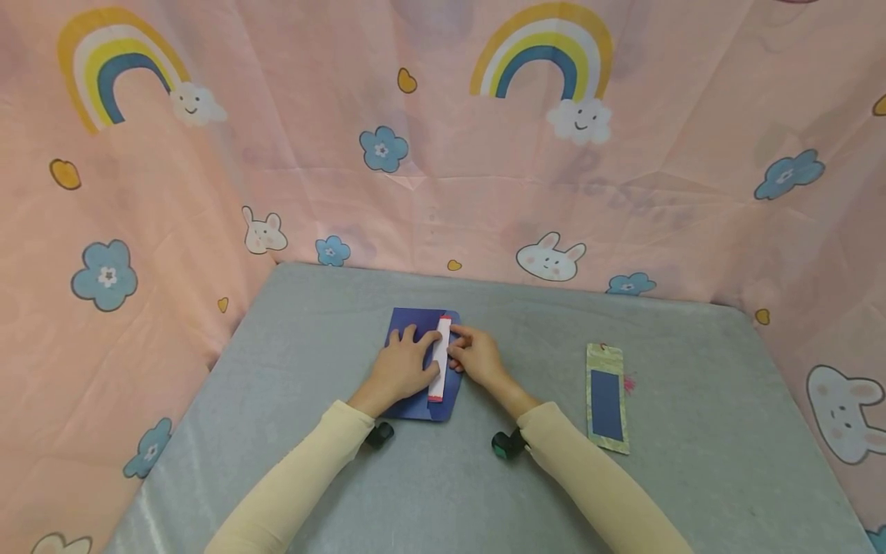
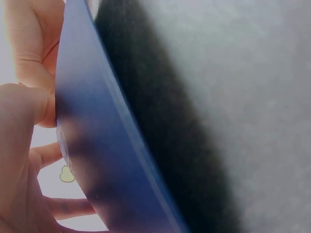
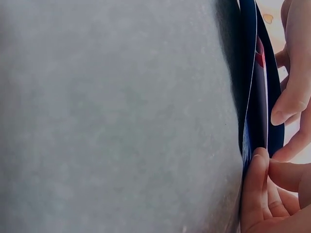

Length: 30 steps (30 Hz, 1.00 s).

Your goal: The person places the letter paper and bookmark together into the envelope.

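Left hand (image 1: 403, 368): fingers spread on blue folder (image 1: 415, 406)
Right hand (image 1: 477, 355): fingers pinching white strip (image 1: 441, 356) edge
Progress: strip on folder; release likely remains

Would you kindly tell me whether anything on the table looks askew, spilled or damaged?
Nothing looks spilled or plainly damaged; the white strip sits roughly parallel to the blue folder. Only the pink tassel seems odd, poking out sideways past the right edge of the green-bordered card.
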Tool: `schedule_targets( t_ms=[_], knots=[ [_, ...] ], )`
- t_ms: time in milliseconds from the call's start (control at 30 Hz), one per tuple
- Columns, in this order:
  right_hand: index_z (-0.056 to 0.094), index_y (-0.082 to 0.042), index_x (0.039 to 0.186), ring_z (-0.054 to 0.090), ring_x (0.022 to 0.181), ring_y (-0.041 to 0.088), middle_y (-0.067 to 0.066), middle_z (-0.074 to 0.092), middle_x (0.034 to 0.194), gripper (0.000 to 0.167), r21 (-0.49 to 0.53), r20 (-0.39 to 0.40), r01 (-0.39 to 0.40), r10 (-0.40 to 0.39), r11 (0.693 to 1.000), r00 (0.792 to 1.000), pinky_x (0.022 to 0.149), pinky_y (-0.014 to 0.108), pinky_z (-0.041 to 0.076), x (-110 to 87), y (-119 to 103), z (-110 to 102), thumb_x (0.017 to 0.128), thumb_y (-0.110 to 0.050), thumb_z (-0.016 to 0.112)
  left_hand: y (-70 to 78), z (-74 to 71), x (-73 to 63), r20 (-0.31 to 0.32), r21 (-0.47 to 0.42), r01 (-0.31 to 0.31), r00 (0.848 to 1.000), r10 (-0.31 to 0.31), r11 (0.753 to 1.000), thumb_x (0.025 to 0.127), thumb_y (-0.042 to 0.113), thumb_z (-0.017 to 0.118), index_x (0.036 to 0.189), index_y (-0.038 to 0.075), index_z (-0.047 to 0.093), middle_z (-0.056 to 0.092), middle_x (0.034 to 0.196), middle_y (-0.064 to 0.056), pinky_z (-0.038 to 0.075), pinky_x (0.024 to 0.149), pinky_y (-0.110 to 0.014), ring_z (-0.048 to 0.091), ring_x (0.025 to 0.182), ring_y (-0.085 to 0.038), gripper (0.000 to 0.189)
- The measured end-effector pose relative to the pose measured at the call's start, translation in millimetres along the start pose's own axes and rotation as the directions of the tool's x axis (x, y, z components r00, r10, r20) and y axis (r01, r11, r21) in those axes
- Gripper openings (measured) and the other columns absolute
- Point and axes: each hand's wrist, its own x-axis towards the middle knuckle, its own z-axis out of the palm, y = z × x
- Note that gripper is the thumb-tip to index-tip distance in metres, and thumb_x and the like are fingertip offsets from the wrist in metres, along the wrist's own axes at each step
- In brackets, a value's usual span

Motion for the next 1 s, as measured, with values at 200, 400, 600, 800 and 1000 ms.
schedule_targets(
  t_ms=[200,400,600,800,1000],
  knots=[
    [0.056,0.001,0.138,0.060,0.054,0.007,0.016,0.069,0.086,0.045,-0.013,0.010,0.003,-0.003,1.000,1.000,0.053,0.021,0.052,1.5,-0.4,0.9,0.093,0.000,0.061,0.1,-0.8,0.2,0.003,-0.002,-0.001,1.000,0.001,1.000,0.091,0.037,0.058,0.143,0.029,0.050,0.049,0.144,-0.022,0.052,0.090,-0.059,0.049,0.127,-0.048,0.054],
    [0.055,0.002,0.138,0.059,0.055,0.008,0.017,0.069,0.086,0.045,-0.007,0.018,0.009,-0.008,1.000,1.000,0.053,0.023,0.052,2.4,-0.6,1.6,0.093,0.001,0.061,0.8,-1.9,-0.3,-0.002,-0.002,-0.003,1.000,0.003,1.000,0.091,0.037,0.059,0.144,0.029,0.049,0.049,0.144,-0.022,0.052,0.091,-0.059,0.050,0.126,-0.048,0.054],
    [0.057,0.002,0.137,0.059,0.054,0.007,0.016,0.069,0.084,0.045,-0.018,0.016,0.018,-0.017,1.000,1.000,0.052,0.022,0.052,3.8,0.0,2.6,0.092,0.000,0.063,0.8,-1.2,-0.2,0.003,-0.007,-0.001,1.000,0.001,1.000,0.091,0.037,0.059,0.144,0.029,0.049,0.048,0.146,-0.023,0.051,0.091,-0.060,0.049,0.128,-0.049,0.055],
    [0.057,0.001,0.136,0.057,0.052,0.005,0.015,0.070,0.083,0.046,-0.033,0.018,0.026,-0.026,0.999,1.000,0.051,0.020,0.050,5.3,0.7,3.9,0.091,-0.001,0.064,0.5,-0.4,-0.3,0.004,-0.004,-0.002,1.000,0.002,1.000,0.091,0.037,0.059,0.144,0.029,0.049,0.049,0.146,-0.022,0.051,0.092,-0.060,0.049,0.128,-0.049,0.054],
    [0.058,-0.001,0.136,0.056,0.052,0.005,0.017,0.072,0.086,0.045,-0.028,0.019,0.015,-0.015,1.000,1.000,0.051,0.020,0.049,5.8,0.0,3.9,0.092,-0.001,0.064,0.2,-0.4,-1.0,-0.001,-0.003,-0.004,1.000,0.004,1.000,0.091,0.037,0.059,0.144,0.028,0.049,0.049,0.145,-0.022,0.052,0.091,-0.059,0.049,0.128,-0.049,0.055]
  ],
)
